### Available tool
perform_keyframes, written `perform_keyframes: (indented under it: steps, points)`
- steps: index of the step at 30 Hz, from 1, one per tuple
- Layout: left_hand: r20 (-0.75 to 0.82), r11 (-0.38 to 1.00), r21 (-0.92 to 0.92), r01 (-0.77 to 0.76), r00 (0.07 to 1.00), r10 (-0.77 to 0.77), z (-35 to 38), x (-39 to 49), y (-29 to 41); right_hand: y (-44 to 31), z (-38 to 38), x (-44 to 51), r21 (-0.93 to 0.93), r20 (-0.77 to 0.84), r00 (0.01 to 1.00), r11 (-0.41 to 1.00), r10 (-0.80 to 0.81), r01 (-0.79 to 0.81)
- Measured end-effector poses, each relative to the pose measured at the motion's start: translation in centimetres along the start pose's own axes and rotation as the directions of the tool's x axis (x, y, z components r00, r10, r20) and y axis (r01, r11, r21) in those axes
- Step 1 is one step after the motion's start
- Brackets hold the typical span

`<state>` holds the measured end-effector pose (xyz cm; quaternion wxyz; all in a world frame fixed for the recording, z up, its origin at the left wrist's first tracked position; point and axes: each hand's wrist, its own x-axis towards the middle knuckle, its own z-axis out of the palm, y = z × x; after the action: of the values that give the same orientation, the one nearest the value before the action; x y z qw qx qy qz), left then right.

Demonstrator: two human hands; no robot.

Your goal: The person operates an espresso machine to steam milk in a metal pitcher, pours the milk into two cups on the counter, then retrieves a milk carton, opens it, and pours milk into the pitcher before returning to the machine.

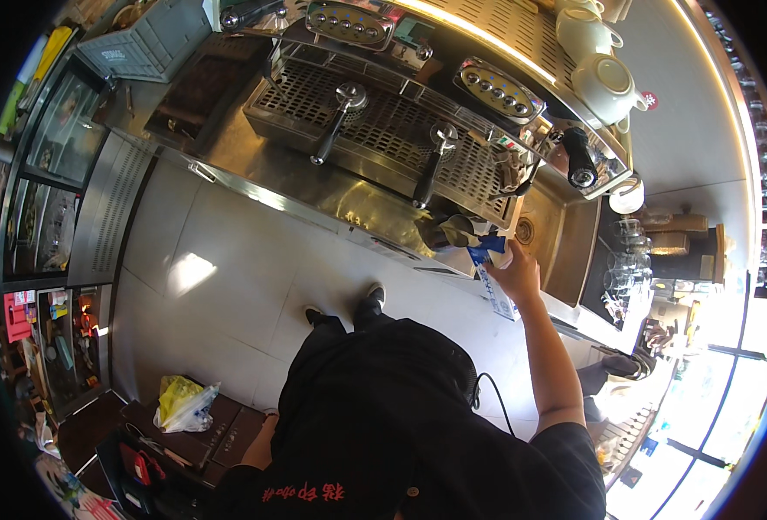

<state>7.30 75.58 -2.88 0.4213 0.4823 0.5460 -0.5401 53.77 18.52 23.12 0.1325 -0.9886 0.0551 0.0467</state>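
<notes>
My right hand (516, 278) grips a blue-and-white carton (498, 296) that bears writing. The carton slants, its blue end (487, 246) close to a dark metal pitcher (436, 233) at the counter's front edge. A pale item (459, 229) lies at the pitcher; I cannot tell what it is, nor whether anything flows from the carton. My left forearm (260, 448) reaches down beside my black top, and the left hand itself is hidden behind my body. Ahead stands an espresso machine, with two portafilters (335, 127) (430, 170) over its slotted drip tray (383, 117).
Right of the machine is a steel sink (562, 253), with glass mugs (620, 260) beyond it. White cups (606, 84) stand on the machine. A grey crate (146, 42) sits at the far left. Behind my left side, plastic bags (185, 404) lie on a brown surface. Another person's dark shoe (627, 365) shows at right.
</notes>
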Motion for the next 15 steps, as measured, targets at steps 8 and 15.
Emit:
perform_keyframes:
  steps: [8,15]
  points:
    - [0.002,1.000,-0.014,0.003,1.000,-0.003,0.0,0.0,-0.5,-0.7,-0.8,0.8,-0.048,0.043,0.999,0.999,-0.009,0.011]
    - [0.009,0.999,-0.038,0.004,1.000,-0.004,0.5,0.3,-1.3,-1.4,-1.2,1.5,-0.080,0.085,0.996,0.996,-0.023,0.030]
